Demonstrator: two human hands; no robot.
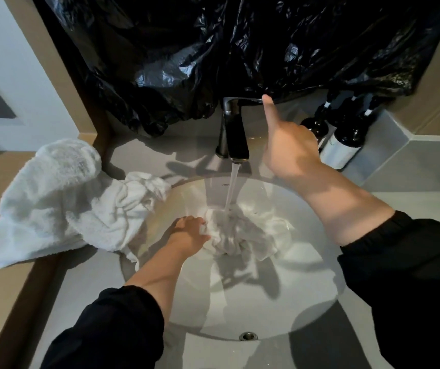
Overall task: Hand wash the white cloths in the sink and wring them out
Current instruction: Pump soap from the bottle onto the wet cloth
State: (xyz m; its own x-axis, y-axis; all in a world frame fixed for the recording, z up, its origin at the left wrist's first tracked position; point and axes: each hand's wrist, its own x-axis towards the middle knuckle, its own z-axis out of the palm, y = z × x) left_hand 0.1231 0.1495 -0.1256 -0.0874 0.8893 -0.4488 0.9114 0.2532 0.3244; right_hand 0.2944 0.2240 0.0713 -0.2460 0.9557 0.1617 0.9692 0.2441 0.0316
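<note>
Left hand (189,233) low in sink (306,302), fingers clutching wet cloth (237,235) under stream. Right hand (288,147) raised, one straight digit touching faucet lever (245,100), grasping nothing.

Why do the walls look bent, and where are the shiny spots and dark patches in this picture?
Head view: the wide-angle lens bows straight edges toward the borders; glare streaks the black plastic sheet; hard dark shadows cross the sink bowl below the wet cloth; the water stream looks motion-smeared; the centre is fairly sharp.
</note>
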